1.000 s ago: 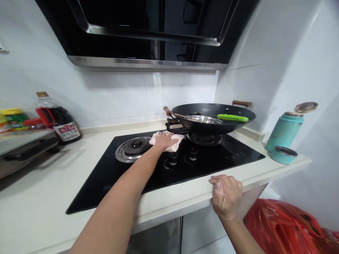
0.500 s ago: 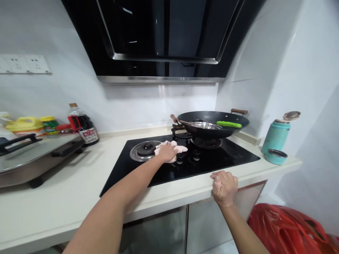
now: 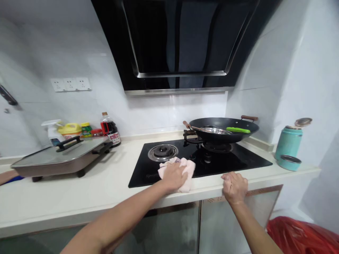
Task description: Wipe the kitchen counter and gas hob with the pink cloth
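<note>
My left hand (image 3: 174,177) presses a pale pink cloth (image 3: 190,174) against the front edge of the black gas stove (image 3: 148,173), its fingers gripping the bunched fabric. Part of the cloth hangs over onto the pale counter rim. My right hand (image 3: 235,187) rests on the counter's front edge to the right, fingers curled in with nothing seen in them. Behind the cloth lies the left burner (image 3: 162,152), bare of any pot. A black wok (image 3: 222,135) sits on the right burner, holding a metal dish (image 3: 212,130) and a green-handled utensil (image 3: 238,130).
A lidded electric pan (image 3: 63,160) stands left, with a spray bottle (image 3: 54,132) and a soy sauce bottle (image 3: 110,130) behind. Someone's arm (image 3: 7,176) shows at the far left. Right are a teal flask (image 3: 288,143) and a red bag (image 3: 299,234); the range hood (image 3: 180,46) hangs above.
My left hand has drawn the cloth from beside the left burner toward me, to the stove's front edge. My right hand stays on the counter edge. The view has turned left.
</note>
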